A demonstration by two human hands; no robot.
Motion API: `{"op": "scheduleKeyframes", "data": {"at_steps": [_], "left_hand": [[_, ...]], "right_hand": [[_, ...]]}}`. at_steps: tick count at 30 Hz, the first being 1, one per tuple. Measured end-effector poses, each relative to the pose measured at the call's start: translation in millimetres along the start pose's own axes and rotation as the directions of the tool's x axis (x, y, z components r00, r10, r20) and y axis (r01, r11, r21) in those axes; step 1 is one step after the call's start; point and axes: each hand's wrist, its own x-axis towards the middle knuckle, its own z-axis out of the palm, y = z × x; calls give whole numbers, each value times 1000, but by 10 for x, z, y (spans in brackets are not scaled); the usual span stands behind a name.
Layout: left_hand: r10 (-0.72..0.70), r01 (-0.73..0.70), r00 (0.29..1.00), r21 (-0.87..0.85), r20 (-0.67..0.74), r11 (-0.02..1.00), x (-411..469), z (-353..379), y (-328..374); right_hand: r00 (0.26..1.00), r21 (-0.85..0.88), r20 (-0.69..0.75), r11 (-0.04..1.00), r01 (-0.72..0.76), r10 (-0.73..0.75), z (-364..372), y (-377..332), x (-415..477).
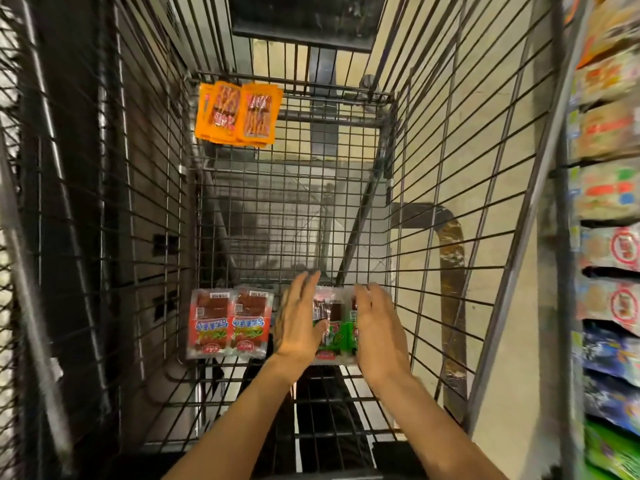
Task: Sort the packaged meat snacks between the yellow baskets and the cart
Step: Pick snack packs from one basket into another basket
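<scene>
Down in the wire cart (436,188), beside a snack shelf (609,192), I see my left hand (298,320) and right hand (379,327) flanking the green packets (337,329) near-right on its floor, fingers straight, palms pressing their sides.

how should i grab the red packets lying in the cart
Probably pinch the red packets by their clear sealed near edge, coming from above on your side: they lie flat on the cart floor, close to its left wall, so sideways access is poor.

Dim, warm light; wide-angle distortion; strong motion blur toward the edges.
</scene>
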Motion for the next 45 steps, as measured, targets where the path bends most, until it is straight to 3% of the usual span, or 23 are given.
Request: {"op": "scheduleKeyframes", "data": {"at_steps": [4, 7, 14, 28, 38, 45], "left_hand": [[143, -153, 974, 47, 174, 987, 73, -55, -83], [144, -149, 960, 4, 242, 989, 103, -85, -101], [180, -191, 958, 29, 221, 981, 146, -96, -81], [156, -183, 964, 109, 215, 977, 121, -34, -84], [117, -137, 974, 95, 196, 986, 73, -33, -44], [103, -100, 983, -25, 155, 995, -25, -152, -32]], "right_hand": [[981, -109, 191, 993, 52, -31, 36, 58, 283], [981, -157, 190, 985, 68, -38, 100, 130, 322], [987, -122, 143, 988, 92, -74, 90, 170, 310], [997, -142, 74, 990, 10, 1, 113, 157, 294], [994, -196, 107, 980, 9, 13, 114, 132, 284], [998, -67, 67, 998, 16, -11, 40, 74, 172]]}}
